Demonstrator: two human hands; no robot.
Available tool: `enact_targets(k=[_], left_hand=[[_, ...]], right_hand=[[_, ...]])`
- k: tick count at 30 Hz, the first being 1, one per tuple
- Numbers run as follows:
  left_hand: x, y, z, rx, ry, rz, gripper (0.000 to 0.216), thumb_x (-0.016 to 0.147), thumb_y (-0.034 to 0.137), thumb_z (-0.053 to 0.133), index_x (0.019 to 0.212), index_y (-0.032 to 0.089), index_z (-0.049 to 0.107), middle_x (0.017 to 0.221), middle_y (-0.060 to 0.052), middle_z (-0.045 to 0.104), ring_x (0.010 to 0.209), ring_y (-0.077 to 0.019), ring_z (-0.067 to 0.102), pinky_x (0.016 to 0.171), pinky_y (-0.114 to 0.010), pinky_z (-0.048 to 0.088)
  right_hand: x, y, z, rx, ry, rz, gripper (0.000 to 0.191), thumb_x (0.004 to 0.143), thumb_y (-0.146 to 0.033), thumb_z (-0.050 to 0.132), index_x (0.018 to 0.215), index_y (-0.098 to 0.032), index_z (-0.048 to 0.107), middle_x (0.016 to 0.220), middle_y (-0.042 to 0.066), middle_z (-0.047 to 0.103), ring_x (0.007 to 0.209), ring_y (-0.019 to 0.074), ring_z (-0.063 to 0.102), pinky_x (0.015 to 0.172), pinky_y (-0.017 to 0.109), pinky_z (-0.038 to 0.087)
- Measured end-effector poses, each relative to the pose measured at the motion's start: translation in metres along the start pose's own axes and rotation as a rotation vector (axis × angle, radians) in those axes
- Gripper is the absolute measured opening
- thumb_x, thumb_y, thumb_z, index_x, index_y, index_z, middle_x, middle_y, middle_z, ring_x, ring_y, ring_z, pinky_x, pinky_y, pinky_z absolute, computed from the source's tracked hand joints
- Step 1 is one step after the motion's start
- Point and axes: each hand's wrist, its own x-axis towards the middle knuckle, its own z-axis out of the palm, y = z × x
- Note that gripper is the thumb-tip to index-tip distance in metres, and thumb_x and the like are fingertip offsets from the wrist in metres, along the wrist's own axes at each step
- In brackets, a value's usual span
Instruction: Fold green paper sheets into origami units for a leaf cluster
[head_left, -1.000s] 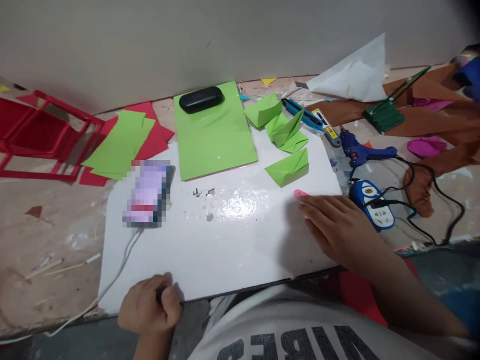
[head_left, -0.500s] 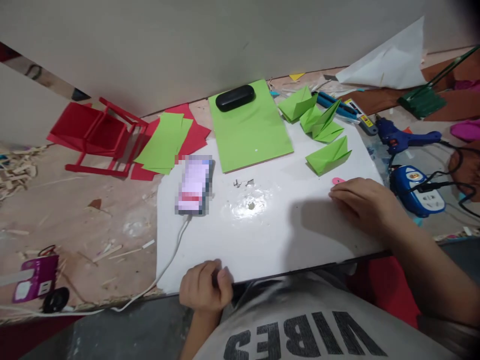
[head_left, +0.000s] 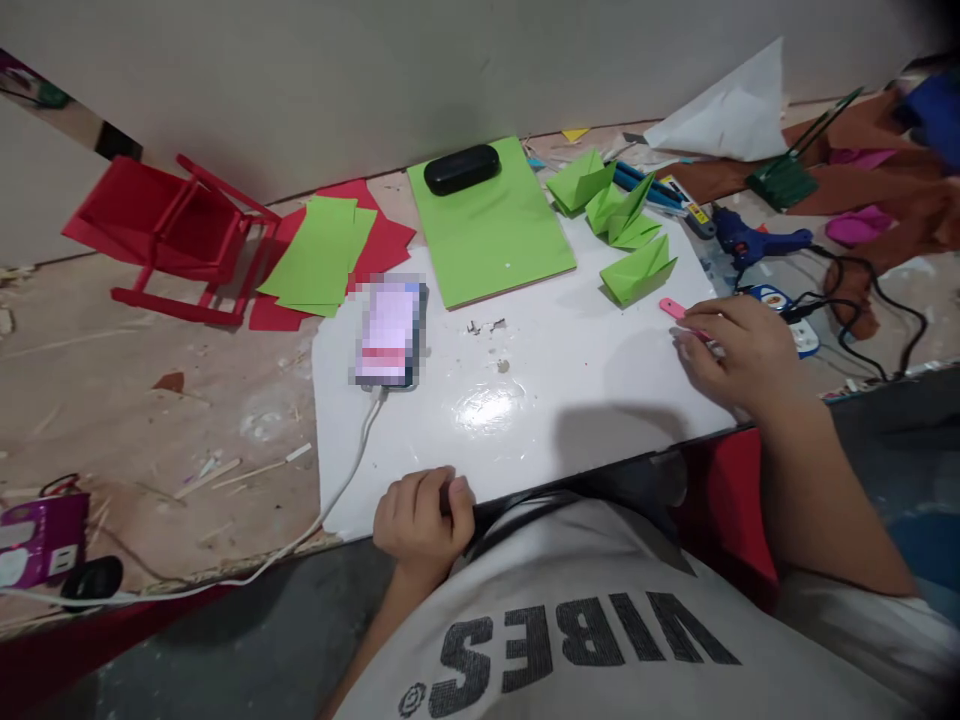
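My right hand (head_left: pixel 739 350) is at the right side of the white board, its fingers closed over a slim pink tool (head_left: pixel 671 308) with a rounded end. Most of the tool is hidden by the fingers. My left hand (head_left: pixel 425 515) rests at the board's front edge, fingers curled in a loose fist, with nothing visible in it. Just beyond my right hand stands a folded green paper piece (head_left: pixel 639 272), with two more folded pieces (head_left: pixel 621 212) behind. A phone (head_left: pixel 388 332), its screen blurred, lies ahead of my left hand.
A black case (head_left: pixel 461 170) sits on a stack of green paper (head_left: pixel 491 240). On the left are a red paper chair (head_left: pixel 169 245) and green strips (head_left: pixel 319 255). A blue glue gun (head_left: pixel 757 238), a cutter (head_left: pixel 694 212) and a corded blue-white socket (head_left: pixel 804 335) lie right.
The view has shifted. My right hand has changed its pose over the pink tool, and more of the tool shows. My left hand stays curled at the board's edge.
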Motion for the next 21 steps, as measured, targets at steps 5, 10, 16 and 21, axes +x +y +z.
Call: enact_targets(k=[5,10,16,21], left_hand=[[0.000,-0.008,-0.006,0.026,0.018,0.068,0.005,0.110,0.021,0.078,0.114,0.020,0.076,0.097,-0.009,0.079,0.085,-0.0262,0.071,0.081,-0.041,0.049],[0.003,-0.004,-0.005,0.092,0.016,0.056,0.008,0.111,0.027,0.076,0.117,0.022,0.078,0.108,-0.012,0.084,0.096,-0.0318,0.075,0.089,-0.047,0.047],[0.059,0.016,-0.017,-0.121,-0.334,0.234,0.020,0.116,0.037,0.068,0.123,0.029,0.085,0.119,-0.010,0.090,0.111,-0.0327,0.081,0.096,-0.048,0.053],[0.175,0.014,0.021,-0.097,-0.524,0.278,0.042,0.116,0.053,0.062,0.125,0.021,0.087,0.122,-0.017,0.088,0.113,-0.0388,0.079,0.096,-0.049,0.054]], right_hand=[[-0.038,-0.043,-0.008,0.146,-0.049,-0.021,0.008,0.111,-0.021,0.074,0.113,-0.024,0.081,0.112,0.011,0.091,0.100,0.0303,0.086,0.085,0.046,0.068],[-0.052,-0.058,-0.005,0.161,-0.064,0.048,0.009,0.113,-0.024,0.074,0.115,-0.022,0.082,0.115,0.013,0.090,0.107,0.0317,0.084,0.092,0.049,0.066],[-0.008,-0.064,-0.020,0.098,-0.370,-0.056,0.028,0.120,-0.033,0.062,0.111,-0.018,0.084,0.113,0.014,0.087,0.103,0.0311,0.078,0.087,0.045,0.054],[0.104,-0.072,0.005,0.270,-0.514,-0.072,0.035,0.121,-0.040,0.060,0.133,-0.018,0.084,0.138,0.016,0.087,0.125,0.0343,0.078,0.093,0.042,0.049]])
